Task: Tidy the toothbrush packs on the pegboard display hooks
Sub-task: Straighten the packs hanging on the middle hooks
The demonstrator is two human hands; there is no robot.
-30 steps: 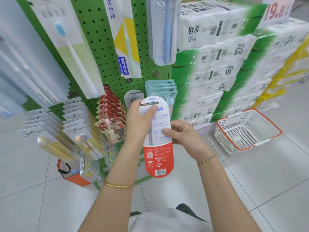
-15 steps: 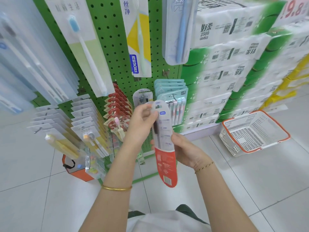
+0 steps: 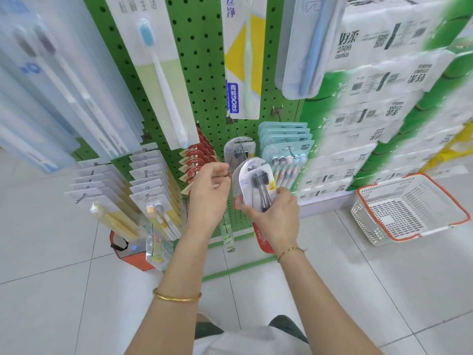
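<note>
Your right hand point(image 3: 275, 213) gripped the toothbrush pack point(image 3: 256, 185), left hand point(image 3: 208, 193) pinched the hook point(image 3: 236, 134) tip: rehanging step; next move likely needed the pack's hole threaded onto it.

Ahead: pegboard point(image 3: 202, 73), upright on floor point(image 3: 332, 278). Across upper hooks: long packs point(image 3: 158, 73) side by side. Lower centre: hung pack point(image 3: 239, 149) on hook point(image 3: 236, 131). Before it: pack point(image 3: 256, 183) in right hand point(image 3: 276, 216), tilted, top near hook tip. Left hand point(image 3: 208, 193) just left of pack. Right of hung pack: multi-packs point(image 3: 286, 142), one behind another. Left of hung pack: three pack rows point(image 3: 153, 180). Right of pegboard: tissue stack point(image 3: 384, 98). Before stack, on floor: basket point(image 3: 409, 208). At pegboard foot, left: bag point(image 3: 133, 254).
</note>
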